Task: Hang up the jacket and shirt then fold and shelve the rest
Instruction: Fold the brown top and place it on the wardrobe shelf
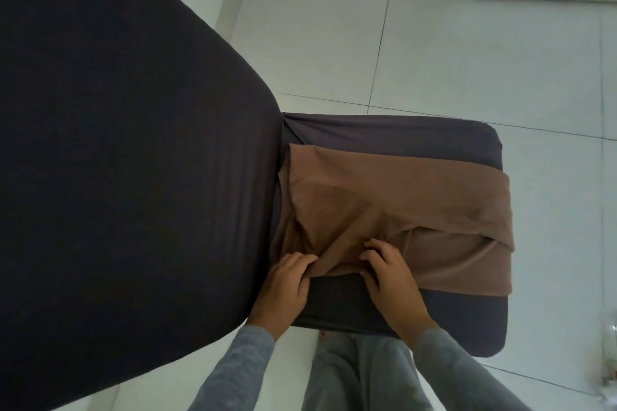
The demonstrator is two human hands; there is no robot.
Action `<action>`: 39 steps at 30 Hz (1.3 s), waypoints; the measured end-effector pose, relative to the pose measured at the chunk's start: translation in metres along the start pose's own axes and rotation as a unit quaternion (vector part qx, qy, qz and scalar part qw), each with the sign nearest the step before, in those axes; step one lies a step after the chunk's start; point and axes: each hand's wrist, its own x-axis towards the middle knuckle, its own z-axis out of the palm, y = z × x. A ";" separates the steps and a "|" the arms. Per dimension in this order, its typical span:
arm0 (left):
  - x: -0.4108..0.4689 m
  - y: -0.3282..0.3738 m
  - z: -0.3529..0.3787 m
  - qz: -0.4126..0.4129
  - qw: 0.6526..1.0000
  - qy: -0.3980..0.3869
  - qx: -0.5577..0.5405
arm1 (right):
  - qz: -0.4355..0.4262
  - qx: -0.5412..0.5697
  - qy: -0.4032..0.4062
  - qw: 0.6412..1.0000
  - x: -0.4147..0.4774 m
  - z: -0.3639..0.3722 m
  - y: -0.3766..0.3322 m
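Single head cam, looking steeply down, close over chair seat [384, 307] w/ hands at bottom.

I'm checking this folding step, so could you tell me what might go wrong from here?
The brown garment overhangs the far edge of the dark seat, so a pull could drag it onto the floor. The left hand and right hand pinch only its bunched near edge, so the fold may come out creased or uneven.
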 end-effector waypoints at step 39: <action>0.030 0.030 -0.001 -0.025 0.960 0.224 -0.167 | 0.343 0.524 0.232 0.744 0.023 -0.053 -0.048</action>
